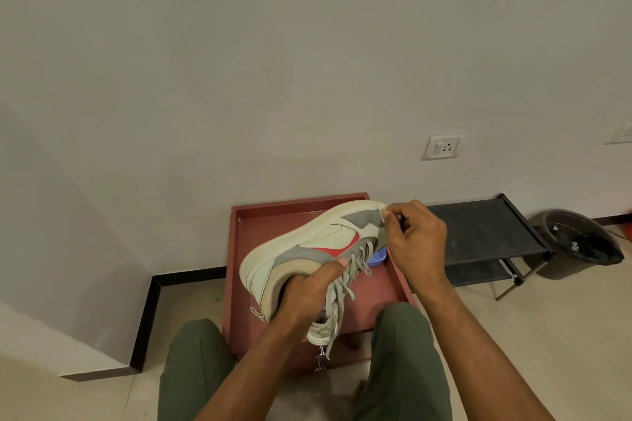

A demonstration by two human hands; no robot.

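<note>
sneaker (pixel 328 239), 1 only, is held on its side above the red tray (pixel 393 284). our left hand (pixel 307 294) grips its collar, thumb on the flank; our right hand (pixel 417 243) pinches the toe edge. we judge it light, stiff-soled, soft above; loose laces (pixel 342 287) may snag. beyond: 1 blue dish (pixel 378 258), 1 black rack (pixel 485 229), 1 bin (pixel 578 243).

Left hand (pixel 307 294) grips the shoe (pixel 330 235) at its opening, thumb flat along the side, fingers hidden. Right hand (pixel 418 243) is higher, fingertips (pixel 388 214) pinching the toe end. Both forearms bare, reaching forward.
</note>
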